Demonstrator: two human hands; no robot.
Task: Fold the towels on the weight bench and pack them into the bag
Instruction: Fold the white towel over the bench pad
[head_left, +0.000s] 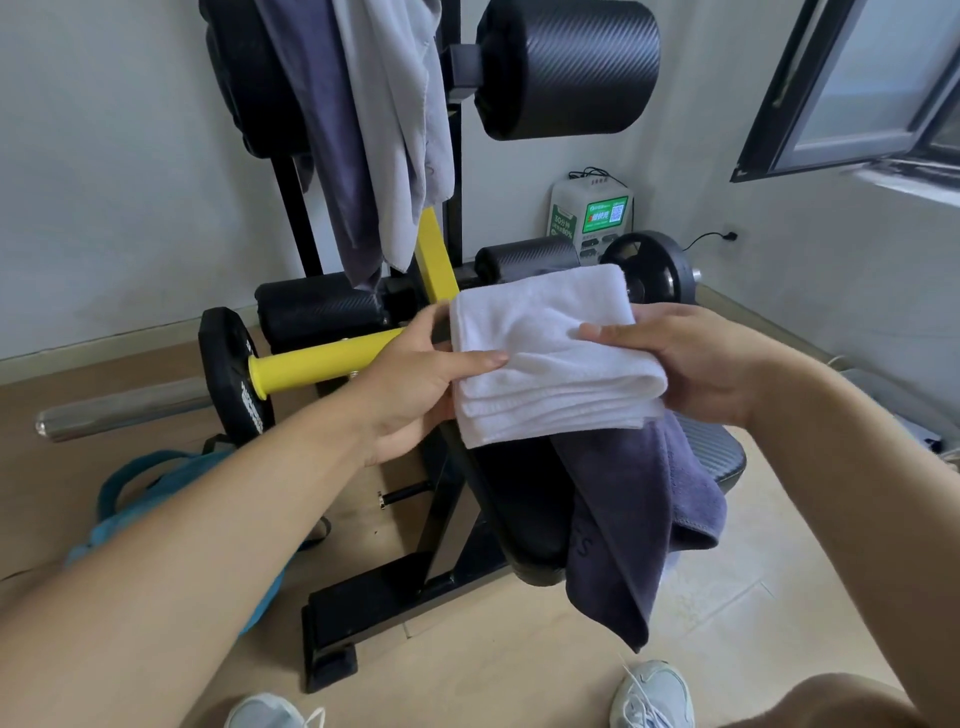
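Folded white towel (550, 358) pinched by left hand (415, 384) and right hand (696, 364), fingers beneath hidden; blue bag (156, 499) near left, half hidden behind forearm; purple towel (639, 509) draped on bench (514, 499)

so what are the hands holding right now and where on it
Both hold the folded white towel. The left hand grips its left edge, thumb on top; the right hand grips its right, folded end, thumb on top.

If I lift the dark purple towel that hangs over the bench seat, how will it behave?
The dark purple terry towel will probably be floppy: it drapes over the black padded bench seat in loose folds, with one corner hanging free. It looks light for its size. Being unfolded, it would likely sag and trail, so both hands seem wise.
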